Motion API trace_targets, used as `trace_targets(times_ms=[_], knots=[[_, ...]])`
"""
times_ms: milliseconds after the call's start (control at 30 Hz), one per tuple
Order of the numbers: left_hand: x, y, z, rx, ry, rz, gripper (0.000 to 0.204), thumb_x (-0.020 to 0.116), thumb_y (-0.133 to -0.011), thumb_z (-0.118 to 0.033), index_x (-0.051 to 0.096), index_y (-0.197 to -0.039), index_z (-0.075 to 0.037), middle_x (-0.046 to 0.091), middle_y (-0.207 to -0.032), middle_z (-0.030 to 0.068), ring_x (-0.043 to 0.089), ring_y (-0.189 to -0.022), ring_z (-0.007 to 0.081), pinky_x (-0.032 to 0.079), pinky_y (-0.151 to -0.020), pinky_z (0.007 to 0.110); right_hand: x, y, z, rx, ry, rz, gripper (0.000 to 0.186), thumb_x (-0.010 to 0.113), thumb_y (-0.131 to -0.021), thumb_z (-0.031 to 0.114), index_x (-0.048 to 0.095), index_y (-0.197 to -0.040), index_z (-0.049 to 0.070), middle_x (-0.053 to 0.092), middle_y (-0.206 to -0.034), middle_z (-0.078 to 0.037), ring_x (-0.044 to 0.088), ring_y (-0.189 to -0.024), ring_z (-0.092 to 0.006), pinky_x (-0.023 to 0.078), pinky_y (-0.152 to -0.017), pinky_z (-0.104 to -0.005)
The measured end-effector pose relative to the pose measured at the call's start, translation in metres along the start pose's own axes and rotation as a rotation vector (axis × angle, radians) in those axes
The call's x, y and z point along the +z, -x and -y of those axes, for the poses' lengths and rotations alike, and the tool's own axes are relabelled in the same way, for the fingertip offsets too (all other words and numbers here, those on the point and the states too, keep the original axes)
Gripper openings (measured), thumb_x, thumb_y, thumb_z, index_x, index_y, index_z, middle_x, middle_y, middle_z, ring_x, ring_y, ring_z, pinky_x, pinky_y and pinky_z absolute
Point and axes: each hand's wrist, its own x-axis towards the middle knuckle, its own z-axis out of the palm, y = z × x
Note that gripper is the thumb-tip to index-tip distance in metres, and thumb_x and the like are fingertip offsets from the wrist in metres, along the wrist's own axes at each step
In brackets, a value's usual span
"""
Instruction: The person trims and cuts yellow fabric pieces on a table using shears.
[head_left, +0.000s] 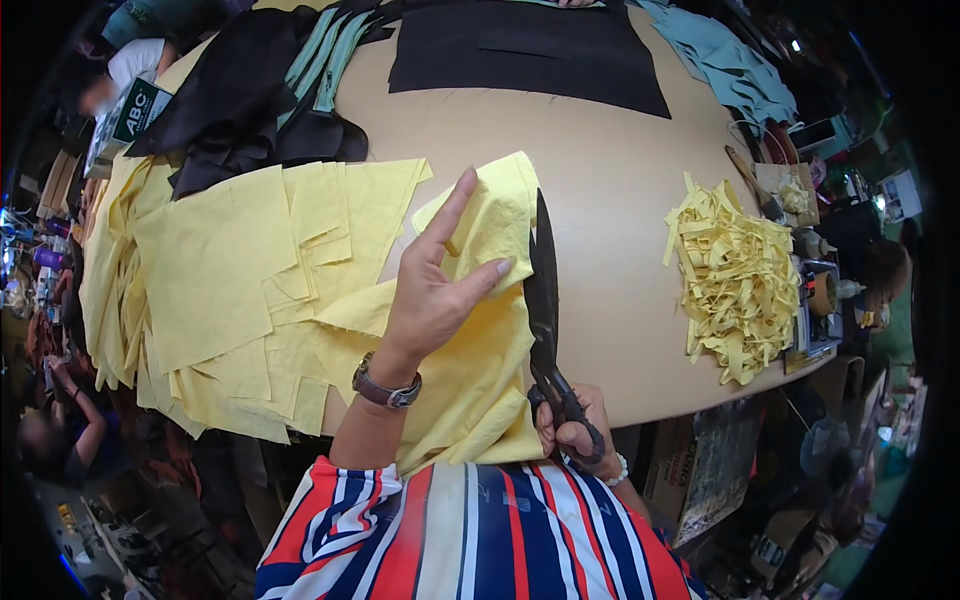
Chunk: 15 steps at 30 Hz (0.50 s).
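Observation:
A length of yellow fabric [475, 370] lies in front of me, its near part gathered against my striped shirt. My left hand [435, 285] rests over this cloth, index finger and thumb stretched apart; its other fingers are partly hidden. Large dark scissors [543, 300] stand along the cloth's right edge, points away from me. My right hand [592, 405] is wrapped round their handles near the table's front edge. The blades look nearly closed, and whether cloth is between them I cannot tell.
Layered yellow fabric pieces [215, 265] cover the table's left side. Yellow strips [735, 280] are heaped at right, beside a brush [757, 185]. Black cloth [530, 55] lies at the far side, where another person's hand [576, 3] shows. Pale green cloth [735, 70] sits far right.

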Motion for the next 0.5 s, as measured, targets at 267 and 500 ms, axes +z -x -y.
trace_targets(times_ms=[267,500], knots=[[0.0019,0.0083,-0.0032,0.006,-0.096,0.024,0.073,0.066,-0.073,0.001,0.030,-0.136,0.001,0.035,-0.139,0.0164,0.031,-0.130,0.0214,0.024,-0.107,0.032,0.0074,-0.0051,0.0027,-0.016,0.056,-0.062,0.034,0.075,-0.070,0.028,0.053,-0.073,0.002,0.052,-0.059,0.000,0.052,-0.051,-0.0058,0.039,-0.047,-0.0181],[0.0046,0.0107,-0.0016,0.007,-0.081,0.014,0.072,0.066,-0.073,0.001,0.031,-0.136,0.001,0.034,-0.139,0.0161,0.030,-0.130,0.0215,0.023,-0.107,0.032,0.0102,-0.0064,0.0033,-0.027,0.075,-0.077,0.030,0.074,-0.072,0.023,0.053,-0.075,0.002,0.052,-0.059,0.001,0.049,-0.049,-0.0048,0.038,-0.046,-0.0179]])
